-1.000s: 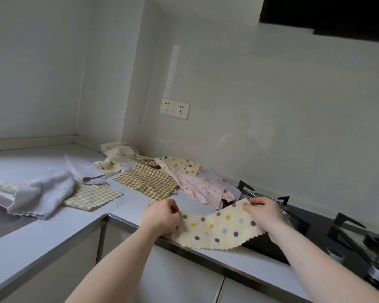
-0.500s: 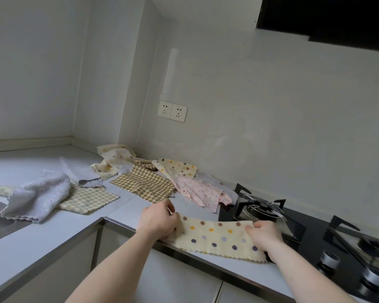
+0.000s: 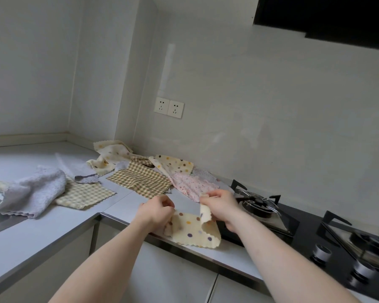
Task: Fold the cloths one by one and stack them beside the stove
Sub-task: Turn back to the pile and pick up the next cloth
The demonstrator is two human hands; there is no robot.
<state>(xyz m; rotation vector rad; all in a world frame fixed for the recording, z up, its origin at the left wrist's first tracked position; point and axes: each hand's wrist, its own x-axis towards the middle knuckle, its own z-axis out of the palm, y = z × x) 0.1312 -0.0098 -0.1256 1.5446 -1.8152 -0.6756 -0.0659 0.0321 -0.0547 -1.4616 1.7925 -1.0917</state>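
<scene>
— Cream cloth [image 3: 193,230] with purple and yellow dots, wavy edge, partly doubled over, on bench [image 3: 53,224] front edge beside stove [image 3: 293,228].
— Pinched by both hands: left [image 3: 157,212] at left end, right [image 3: 220,204] lifting a corner.

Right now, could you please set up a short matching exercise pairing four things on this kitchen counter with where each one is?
Things:
1. polka-dot cloth
2. lilac fluffy cloth
3. pink floral cloth
4. wall sockets

Places:
A. on the wall above the pile of cloths
B. at the counter's front edge, held by the left hand and the right hand
C. far left, by the sink
D. behind the hands, just left of the stove

Pairs: 1-B, 2-C, 3-D, 4-A
</scene>
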